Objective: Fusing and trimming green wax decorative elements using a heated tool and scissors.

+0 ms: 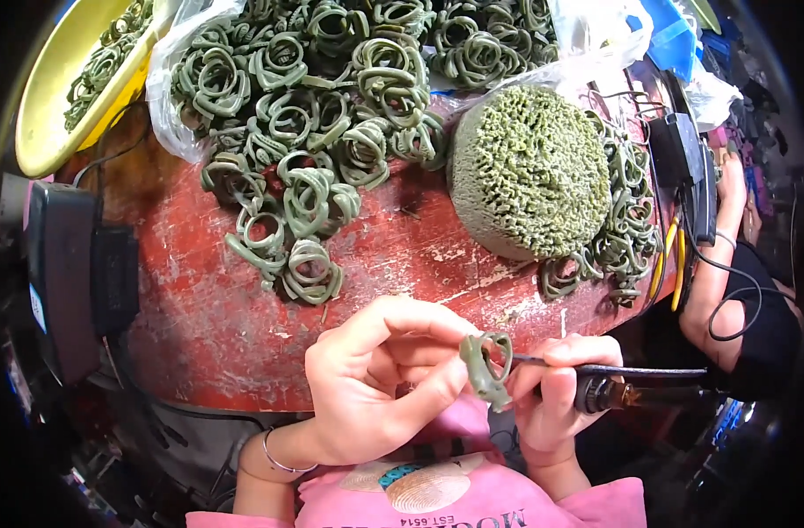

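My left hand (376, 387) pinches a small green ring-shaped piece (486, 370) between thumb and fingers, low in front of me at the red table's (393, 273) near edge. My right hand (556, 396) grips a dark pen-like tool (600, 394) with a cord; its thin tip reaches to the piece. Beyond my hands lie many looped green pieces (305, 207) in clusters, some on clear plastic bags (173, 114). A round green block (525, 172) with a rough, porous top stands right of the main pile, with more looped pieces (626, 220) beside it.
A yellow bowl (41, 123) with green pieces sits upper left, above black boxes (103, 282) with cords. Black devices (675, 150), yellow-handled tools (679, 251) and blue containers (670, 44) line the right. Another person's arm (719, 299) is at far right.
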Available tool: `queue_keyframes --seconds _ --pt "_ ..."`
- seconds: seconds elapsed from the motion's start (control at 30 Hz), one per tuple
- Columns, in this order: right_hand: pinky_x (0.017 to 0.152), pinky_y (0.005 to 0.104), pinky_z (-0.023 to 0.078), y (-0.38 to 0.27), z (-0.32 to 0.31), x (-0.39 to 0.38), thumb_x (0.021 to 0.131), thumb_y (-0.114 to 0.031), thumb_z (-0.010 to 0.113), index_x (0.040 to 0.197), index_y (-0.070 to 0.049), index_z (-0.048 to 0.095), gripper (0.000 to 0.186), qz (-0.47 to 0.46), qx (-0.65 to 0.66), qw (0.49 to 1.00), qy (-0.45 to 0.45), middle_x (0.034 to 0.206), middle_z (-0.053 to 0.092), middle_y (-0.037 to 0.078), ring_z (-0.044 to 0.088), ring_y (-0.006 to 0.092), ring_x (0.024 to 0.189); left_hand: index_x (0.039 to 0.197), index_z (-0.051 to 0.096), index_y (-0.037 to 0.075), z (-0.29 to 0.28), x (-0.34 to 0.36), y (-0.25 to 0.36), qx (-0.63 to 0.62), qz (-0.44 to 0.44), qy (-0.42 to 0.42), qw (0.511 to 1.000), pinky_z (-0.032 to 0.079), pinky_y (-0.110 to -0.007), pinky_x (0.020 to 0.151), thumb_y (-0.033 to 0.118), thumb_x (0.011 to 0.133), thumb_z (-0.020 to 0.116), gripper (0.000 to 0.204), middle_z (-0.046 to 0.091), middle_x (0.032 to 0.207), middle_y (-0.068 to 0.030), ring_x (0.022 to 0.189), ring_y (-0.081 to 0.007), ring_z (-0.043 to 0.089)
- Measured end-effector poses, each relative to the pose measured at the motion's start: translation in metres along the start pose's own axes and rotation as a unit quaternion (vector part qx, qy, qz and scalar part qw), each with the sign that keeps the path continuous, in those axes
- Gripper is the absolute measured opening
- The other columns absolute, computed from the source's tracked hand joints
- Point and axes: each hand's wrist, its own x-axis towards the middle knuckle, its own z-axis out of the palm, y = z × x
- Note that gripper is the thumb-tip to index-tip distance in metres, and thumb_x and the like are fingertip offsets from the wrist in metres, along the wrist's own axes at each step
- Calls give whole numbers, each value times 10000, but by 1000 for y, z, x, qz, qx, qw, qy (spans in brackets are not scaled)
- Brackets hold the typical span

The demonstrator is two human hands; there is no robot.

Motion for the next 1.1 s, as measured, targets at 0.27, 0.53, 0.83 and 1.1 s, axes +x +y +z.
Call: queue_keyframes --seconds 0.27,0.53,0.83,1.1 --pt "409 215 393 -2 -8 -5 784 -125 516 887 -26 466 151 1 -56 998 16 544 581 103 502 106 427 980 407 -74 9 4 8 49 -53 34 997 522 -340 628 -27 750 534 267 564 778 -175 676 -247 607" --pt "404 219 399 -9 -4 -4 804 -130 494 883 -11 445 151 10 -59 996 62 514 563 96 519 116 430 983 509 -76 5 2 3 43 -2 5 999 483 -251 716 -78 753 522 230 540 885 -100 809 -157 576" --pt "431 231 425 -13 -2 -1 791 -54 487 893 16 445 131 33 -71 996 42 536 562 103 540 131 465 892 486 -92 12 4 2 102 18 35 994 531 -299 598 -5 763 550 168 525 797 -128 658 -199 598" --pt "440 237 437 -13 -3 3 789 -37 485 894 25 458 125 33 -60 998 18 551 559 117 546 140 478 888 497 -74 14 4 0 100 17 50 994 507 -248 551 0 776 539 141 540 736 -107 612 -167 596"
